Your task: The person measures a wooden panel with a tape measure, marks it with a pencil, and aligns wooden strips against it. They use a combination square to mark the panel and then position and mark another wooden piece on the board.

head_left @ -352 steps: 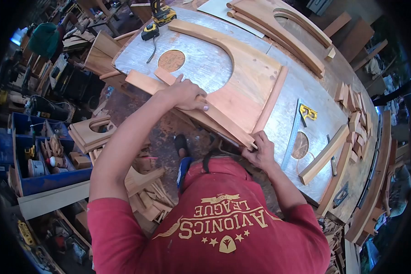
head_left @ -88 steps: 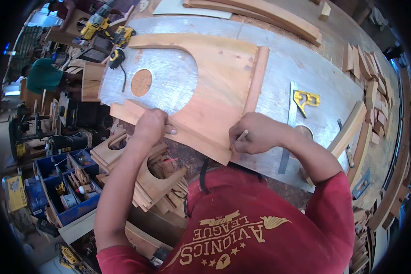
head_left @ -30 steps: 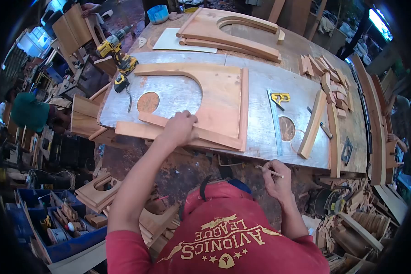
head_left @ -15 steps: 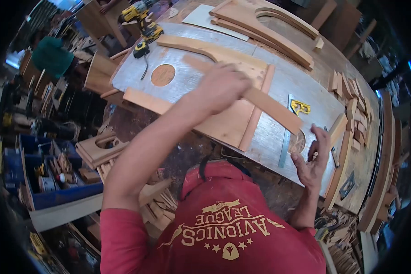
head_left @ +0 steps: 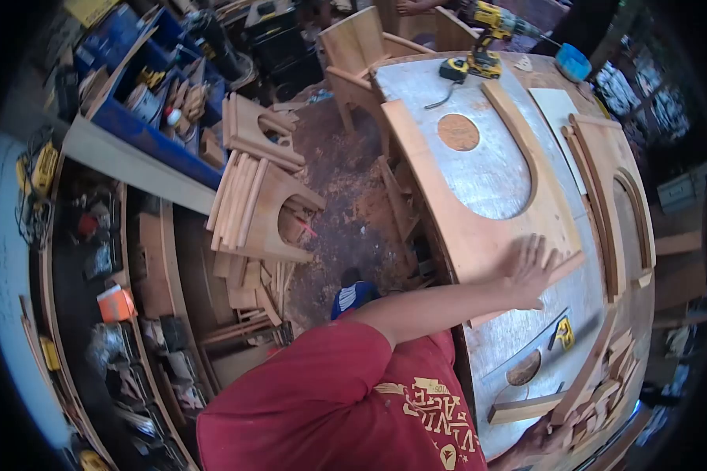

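My left hand [head_left: 531, 272] is open, fingers spread, over the near end of a light wooden panel [head_left: 487, 245] with a large curved cut-out; motion smears it slightly. It seems to touch the panel's edge strip [head_left: 567, 267]. At the bottom right, my right hand [head_left: 538, 441] is closed around the lower end of a flat wooden strip [head_left: 587, 367]. That strip slants beside a pile of short wood pieces [head_left: 617, 377]. A short wooden block [head_left: 525, 408] lies near the right hand, and a yellow-handled square [head_left: 564, 334] rests between the hands.
A yellow drill [head_left: 487, 39] and tape measure [head_left: 453, 69] stand at the table's far end. Cut frame panels [head_left: 632, 204] lie along the right. Stacked arched pieces [head_left: 263, 208], a blue bin [head_left: 153, 118] and shelves [head_left: 110, 337] are on the left.
The view has swung left. My left hand has let go of the wooden strip and opened over the panel. The strip is now in my right hand, which has closed and moved toward the wood pile.
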`<state>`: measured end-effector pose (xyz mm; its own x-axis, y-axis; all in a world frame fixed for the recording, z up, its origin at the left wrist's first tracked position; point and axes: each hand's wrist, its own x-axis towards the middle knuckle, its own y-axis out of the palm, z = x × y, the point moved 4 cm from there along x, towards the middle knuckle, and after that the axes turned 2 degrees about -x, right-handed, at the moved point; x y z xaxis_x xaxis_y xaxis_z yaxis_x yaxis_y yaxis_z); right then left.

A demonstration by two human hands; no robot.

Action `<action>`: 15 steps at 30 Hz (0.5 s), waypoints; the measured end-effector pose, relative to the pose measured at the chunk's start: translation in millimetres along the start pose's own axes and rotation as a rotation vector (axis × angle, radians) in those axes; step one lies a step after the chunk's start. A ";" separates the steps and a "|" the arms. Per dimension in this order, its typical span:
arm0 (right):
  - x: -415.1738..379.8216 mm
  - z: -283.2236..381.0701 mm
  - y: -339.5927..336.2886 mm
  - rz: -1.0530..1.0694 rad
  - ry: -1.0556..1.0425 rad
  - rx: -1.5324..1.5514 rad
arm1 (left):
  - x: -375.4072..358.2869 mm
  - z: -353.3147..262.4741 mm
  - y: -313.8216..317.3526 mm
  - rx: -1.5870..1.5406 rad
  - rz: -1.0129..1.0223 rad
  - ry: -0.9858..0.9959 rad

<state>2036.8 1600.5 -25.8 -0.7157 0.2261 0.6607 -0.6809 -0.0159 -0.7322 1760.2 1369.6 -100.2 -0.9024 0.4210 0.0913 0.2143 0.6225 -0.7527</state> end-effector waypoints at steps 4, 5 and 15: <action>-42.2 -25.4 39.3 0.181 0.032 -0.037 | 4.8 38.0 4.5 0.228 0.101 -0.080; -47.5 -26.3 47.7 0.181 -0.009 -0.002 | 5.2 38.5 7.0 0.253 0.107 -0.075; -68.3 2.1 85.5 0.556 0.115 -0.073 | 30.4 79.3 -8.2 0.175 -0.026 -0.290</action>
<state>2027.1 1581.6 -133.2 -0.9391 0.3072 0.1540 -0.1917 -0.0963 -0.9767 1701.4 1325.0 -142.9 -0.9808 0.1859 -0.0586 0.1454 0.4975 -0.8552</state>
